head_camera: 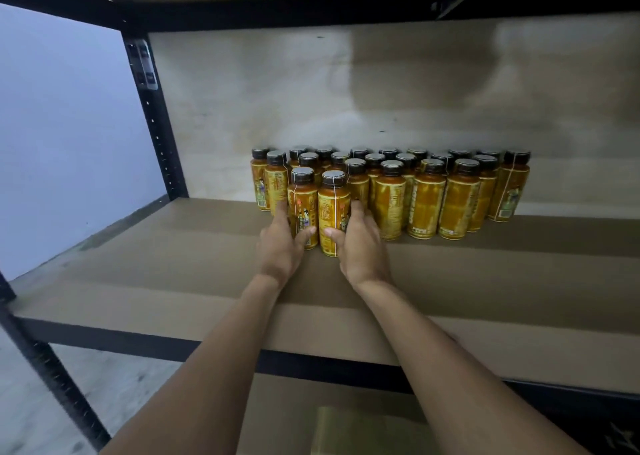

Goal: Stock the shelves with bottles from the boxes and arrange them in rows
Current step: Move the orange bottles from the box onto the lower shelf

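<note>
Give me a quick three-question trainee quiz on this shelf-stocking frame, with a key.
1. True or false: the left hand and the right hand each grip one bottle.
2. Where are the left hand's bottle and the right hand's bottle? A) at the front left of the group of bottles on the shelf; B) behind the back row; C) on the board above.
3. Fill in: the caps have ___ sides.
Key: 1 true; 2 A; 3 dark.
</note>
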